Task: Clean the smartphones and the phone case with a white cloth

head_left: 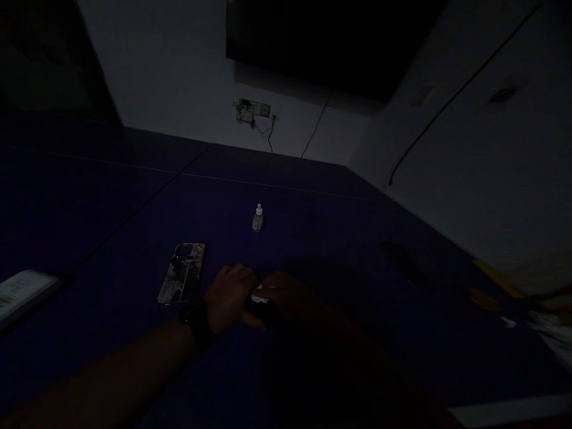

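My left hand (232, 295), with a dark watch (197, 320) on its wrist, curls round something dark and low on the blue table. The dimness hides what that is. A small crumpled white tissue or cloth (260, 296) is under the fingers of my right hand (286, 292), pressed against the dark thing close to my left hand. Just left of my hands lies a phone case (182, 275) with a picture printed on it and a camera cutout. Beyond my hands a small clear dropper bottle (258, 221) with a white top stands upright.
A white box (24, 293) lies at the left edge. At right are a dark elongated thing (404, 262), an orange-brown thing (484, 299) and a white scrap (508, 322). Behind the blue surface (313, 208), sockets with cables (252, 111) sit below a large black screen (330, 42).
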The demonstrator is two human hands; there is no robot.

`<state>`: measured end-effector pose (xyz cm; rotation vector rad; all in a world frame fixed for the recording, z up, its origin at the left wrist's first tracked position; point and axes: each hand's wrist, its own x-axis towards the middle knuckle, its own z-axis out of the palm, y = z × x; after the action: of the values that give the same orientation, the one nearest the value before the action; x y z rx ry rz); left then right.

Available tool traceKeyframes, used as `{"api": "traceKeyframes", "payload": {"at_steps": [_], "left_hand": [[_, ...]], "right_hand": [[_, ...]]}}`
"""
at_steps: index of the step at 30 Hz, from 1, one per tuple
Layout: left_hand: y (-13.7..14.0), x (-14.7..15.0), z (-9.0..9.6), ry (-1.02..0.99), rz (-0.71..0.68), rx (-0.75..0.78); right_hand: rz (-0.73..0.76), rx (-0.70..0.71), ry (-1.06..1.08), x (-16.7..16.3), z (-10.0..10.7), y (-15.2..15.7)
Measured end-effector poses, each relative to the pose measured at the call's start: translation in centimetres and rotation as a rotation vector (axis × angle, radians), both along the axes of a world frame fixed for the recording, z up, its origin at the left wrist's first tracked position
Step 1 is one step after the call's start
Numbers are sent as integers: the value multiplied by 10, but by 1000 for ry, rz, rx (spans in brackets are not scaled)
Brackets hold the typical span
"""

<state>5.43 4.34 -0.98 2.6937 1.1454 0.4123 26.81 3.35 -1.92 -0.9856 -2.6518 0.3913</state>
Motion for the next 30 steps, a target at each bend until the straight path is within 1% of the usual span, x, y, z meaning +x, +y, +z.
{"api": "traceKeyframes", "payload": {"at_steps": [1,3,5,7,9,14,16,17,19,22,25,28,30], "left_hand": [[0,0,0,-8,-3,-6],[0,0,-1,-27,0,-15],[0,1,-2,-40,6,-25],[0,1,-2,-47,4,-33],[0,2,-2,-50,0,-31],[0,1,4,-24,7,-22],[-1,1,7,-11,6,-25],[-1,1,8,-8,7,-27],[-2,1,9,-7,14,-32],[-5,1,9,-11,23,-26],[-9,0,9,-20,9,5],[-13,0,11,-24,-9,44],[-16,2,13,-10,-31,51]], "right_hand": [[2,26,7,12,3,-2],[-36,9,15,47,10,-8],[-126,-12,32,81,18,-14],[-203,-27,-6,99,23,-17],[-224,-28,-33,96,22,-16],[-121,28,11,38,9,-7],[-112,0,63,28,8,-6],[-127,-22,84,30,8,-7],[-193,-69,114,46,9,-10],[-311,-126,192,84,9,-15],[-481,-193,355,117,8,-16],[-656,-226,489,134,8,-13],[-718,-211,540,139,7,-9]]}}
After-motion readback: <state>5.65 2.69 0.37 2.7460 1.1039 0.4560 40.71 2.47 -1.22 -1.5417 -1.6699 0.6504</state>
